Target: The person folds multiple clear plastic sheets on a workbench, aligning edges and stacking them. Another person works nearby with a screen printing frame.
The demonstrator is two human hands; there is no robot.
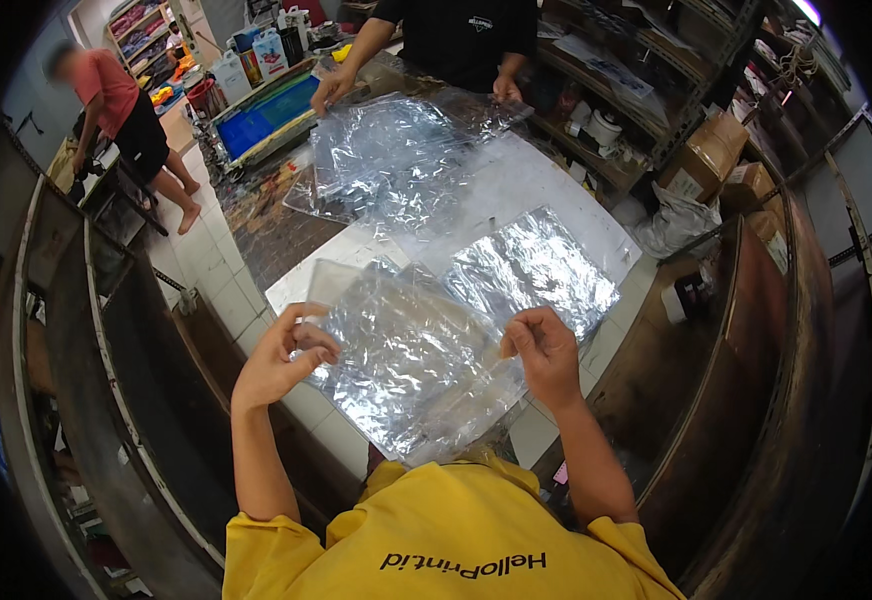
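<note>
A loose pile of clear plastic sheets (416, 370) lies at the near end of the table, crinkled and shiny, overhanging its front edge. My left hand (291, 350) is at the pile's left edge, thumb and fingers curled but apart. Beside the right edge, my right hand (544, 350) is closed in a pinch; whether a sheet's edge is caught between the fingertips is hidden. Just beyond that hand lies a flatter stack of clear plastic (536, 270). Farther up is another heap of clear plastic (386, 160), which a co-worker's hand (334, 90) touches on its left.
A co-worker in a black shirt (456, 40) stands at the far end. Beyond the table's left side is a screen frame with blue (271, 115). Dark racks (146, 370) flank me on both sides. Cardboard boxes (711, 155) stand at right; another person (121, 110) bends at far left.
</note>
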